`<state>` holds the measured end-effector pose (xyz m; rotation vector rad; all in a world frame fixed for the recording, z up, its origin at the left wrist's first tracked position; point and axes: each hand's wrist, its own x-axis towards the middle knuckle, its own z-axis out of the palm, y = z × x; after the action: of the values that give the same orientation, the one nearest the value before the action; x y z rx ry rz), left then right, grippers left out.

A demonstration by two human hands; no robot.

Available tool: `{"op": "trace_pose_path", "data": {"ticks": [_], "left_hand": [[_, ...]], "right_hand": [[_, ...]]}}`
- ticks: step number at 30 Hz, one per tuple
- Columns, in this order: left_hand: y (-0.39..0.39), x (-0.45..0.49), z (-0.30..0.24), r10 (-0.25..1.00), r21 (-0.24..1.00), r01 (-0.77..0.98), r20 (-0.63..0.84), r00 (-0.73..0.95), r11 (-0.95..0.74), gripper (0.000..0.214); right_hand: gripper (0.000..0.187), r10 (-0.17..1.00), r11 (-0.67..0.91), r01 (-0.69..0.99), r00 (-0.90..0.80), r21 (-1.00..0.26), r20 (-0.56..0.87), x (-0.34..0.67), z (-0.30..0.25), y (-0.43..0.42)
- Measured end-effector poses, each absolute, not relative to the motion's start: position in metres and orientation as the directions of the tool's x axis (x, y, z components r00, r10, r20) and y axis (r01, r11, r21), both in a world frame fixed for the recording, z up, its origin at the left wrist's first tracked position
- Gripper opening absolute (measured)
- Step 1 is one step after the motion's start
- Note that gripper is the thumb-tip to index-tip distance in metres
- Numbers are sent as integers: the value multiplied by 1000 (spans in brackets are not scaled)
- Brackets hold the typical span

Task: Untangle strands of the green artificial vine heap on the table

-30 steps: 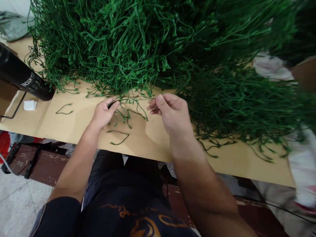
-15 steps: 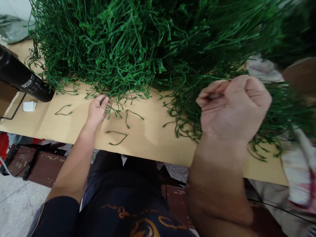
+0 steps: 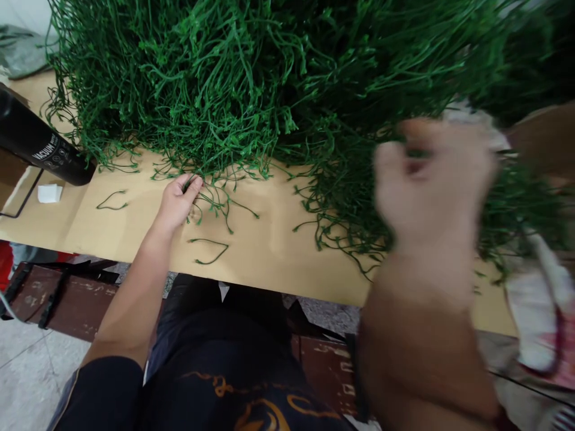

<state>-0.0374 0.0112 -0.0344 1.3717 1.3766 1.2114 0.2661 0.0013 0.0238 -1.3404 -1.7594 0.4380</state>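
Observation:
My left hand (image 3: 178, 202) is closed in a pinch on thin green plastic stems at the table's near side; how many is hard to see. Their forked tips poke out to the right of the fingers. Just below lies a loose bent green stem (image 3: 210, 242), and another loose stem (image 3: 111, 200) rests to the left. Over the right part of the green pile hovers my right hand (image 3: 435, 185), curled and smeared by motion, so its fingers and anything between them cannot be made out. A large heap of green stems (image 3: 215, 78) fills the far side.
A black vacuum bottle (image 3: 49, 146) leans at the left, beside a small white paper piece (image 3: 50, 193). Brown paper (image 3: 278, 251) covers the table. White and pink cloth (image 3: 534, 323) hangs at the right edge. A brown bench (image 3: 81, 299) stands below.
My right hand has shifted right and blurred. My left hand has stayed nearly in place, its pinch moving slightly right, with stem tips now beside the loose stem there.

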Motion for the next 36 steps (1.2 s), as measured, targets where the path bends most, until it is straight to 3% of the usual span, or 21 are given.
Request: {"op": "trace_pose_path", "data": {"ticks": [1, 3, 6, 11, 16, 25, 36], "left_hand": [[10, -36, -34, 996, 979, 196, 65, -54, -54, 36], [8, -35, -33, 997, 981, 187, 61, -45, -51, 37], [5, -34, -33, 996, 980, 182, 82, -28, -76, 37], [6, -31, -33, 994, 974, 200, 106, -3, -104, 32], [6, -29, -31, 998, 981, 182, 65, 27, -69, 27], [6, -31, -27, 999, 981, 195, 6, -54, 4, 24], [17, -32, -34, 986, 981, 193, 37, -165, -5, 29]], "right_hand": [[22, 884, 282, 687, 86, -670, 460, 242, 15, 1], [20, 953, 279, 577, -65, -767, 297, 194, -2, 1], [14, 953, 226, 384, -278, -895, 121, 141, -17, 7], [17, 929, 19, 162, -369, -987, -43, 126, -22, 13], [34, 938, -90, -55, -342, -994, -66, 138, -21, 11], [35, 948, -195, -275, -297, -941, -110, 150, -20, 5], [38, 984, -40, -349, -176, -936, 24, 159, -7, -7]]}}
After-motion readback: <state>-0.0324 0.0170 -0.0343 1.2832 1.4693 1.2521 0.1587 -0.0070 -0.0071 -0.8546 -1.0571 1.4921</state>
